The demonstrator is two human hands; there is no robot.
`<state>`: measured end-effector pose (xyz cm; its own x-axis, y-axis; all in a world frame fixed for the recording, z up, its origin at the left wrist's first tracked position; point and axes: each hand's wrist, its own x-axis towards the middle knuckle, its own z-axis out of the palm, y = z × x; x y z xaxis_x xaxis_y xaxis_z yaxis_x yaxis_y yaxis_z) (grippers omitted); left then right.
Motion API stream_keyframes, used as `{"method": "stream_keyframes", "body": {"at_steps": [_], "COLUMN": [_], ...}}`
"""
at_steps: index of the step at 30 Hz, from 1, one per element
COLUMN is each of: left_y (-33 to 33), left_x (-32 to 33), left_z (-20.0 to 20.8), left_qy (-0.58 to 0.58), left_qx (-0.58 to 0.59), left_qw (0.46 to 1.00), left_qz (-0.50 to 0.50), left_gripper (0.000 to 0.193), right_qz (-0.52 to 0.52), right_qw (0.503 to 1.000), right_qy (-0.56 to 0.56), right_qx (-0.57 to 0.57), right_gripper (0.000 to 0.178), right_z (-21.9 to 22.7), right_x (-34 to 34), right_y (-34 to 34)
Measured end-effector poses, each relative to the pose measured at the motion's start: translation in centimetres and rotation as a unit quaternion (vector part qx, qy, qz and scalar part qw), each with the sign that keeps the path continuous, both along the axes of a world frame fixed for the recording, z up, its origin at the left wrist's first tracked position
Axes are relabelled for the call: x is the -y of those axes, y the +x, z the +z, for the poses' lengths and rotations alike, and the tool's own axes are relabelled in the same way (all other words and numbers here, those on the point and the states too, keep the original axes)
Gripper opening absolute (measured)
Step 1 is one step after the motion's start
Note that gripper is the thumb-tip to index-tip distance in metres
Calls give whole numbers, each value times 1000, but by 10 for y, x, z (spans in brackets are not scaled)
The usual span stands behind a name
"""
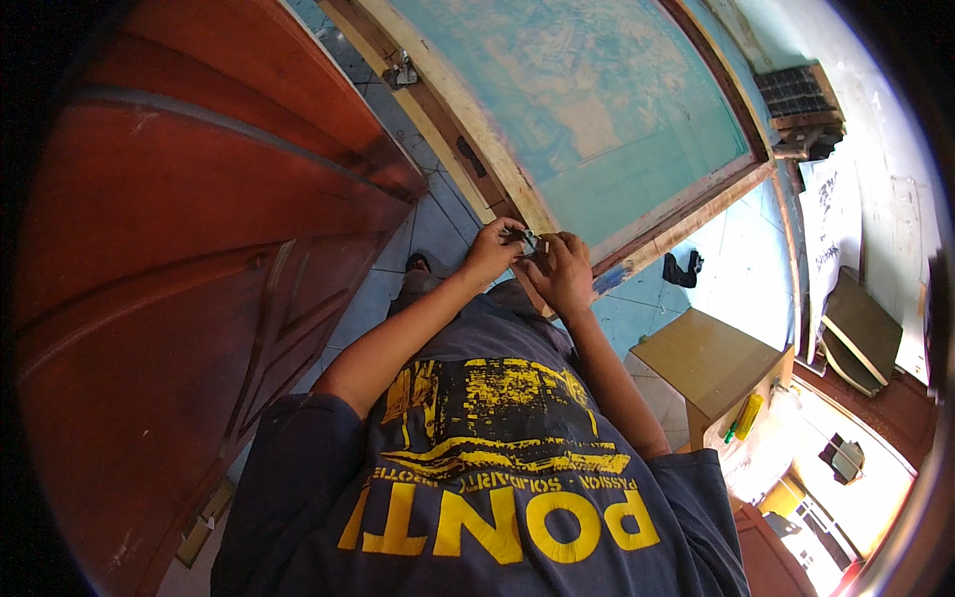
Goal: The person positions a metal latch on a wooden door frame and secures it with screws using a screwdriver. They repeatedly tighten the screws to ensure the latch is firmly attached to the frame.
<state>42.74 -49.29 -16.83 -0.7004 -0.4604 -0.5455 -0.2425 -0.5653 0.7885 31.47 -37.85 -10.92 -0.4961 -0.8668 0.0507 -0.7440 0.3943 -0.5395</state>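
Note:
My left hand and my right hand meet in front of my body, fingers of both closed in a pinch. Between their fingertips is a small metal piece, silvery and dark; its exact kind is too small to make out. Both hands are over the near corner of a wooden frame, whose teal mesh screen stretches away to the upper right. Along the frame's left side runs a wooden bar with a metal clamp-like fitting farther up.
A large reddish-brown panelled door fills the left side. To the right stands a small wooden table, with a yellow-handled tool at its side. A black object lies on the blue tiled floor. Dark boards lean at the far right.

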Motion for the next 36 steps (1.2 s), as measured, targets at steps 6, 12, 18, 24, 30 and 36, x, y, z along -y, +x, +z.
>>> {"method": "stream_keyframes", "body": {"at_steps": [6,12,18,24,30,36], "left_y": [14,20,20,19,28,29], "left_x": [3,13,18,28,33,31], "left_z": [-17,8,-14,-20,-22,-25], "left_qy": [-98,-534,-592,-589,-615,-611], "left_qx": [14,151,130,108,89,93], "left_qw": [994,819,778,780,754,753], "left_qz": [38,-145,-165,-182,-215,-224], "left_gripper": [35,52,54,52,56,64], "right_qz": [-7,-8,17,43,71,92], "right_qw": [998,998,997,998,996,995], "right_qy": [26,23,10,14,56,50], "right_qx": [-48,-66,-70,-48,-14,-4], "right_gripper": [43,42,43,41,40,40], "right_z": [-7,-5,-3,0,7,12], "right_x": [8,9,11,12,15,16], "right_y": [2,2,3,-1,-9,-15]}}
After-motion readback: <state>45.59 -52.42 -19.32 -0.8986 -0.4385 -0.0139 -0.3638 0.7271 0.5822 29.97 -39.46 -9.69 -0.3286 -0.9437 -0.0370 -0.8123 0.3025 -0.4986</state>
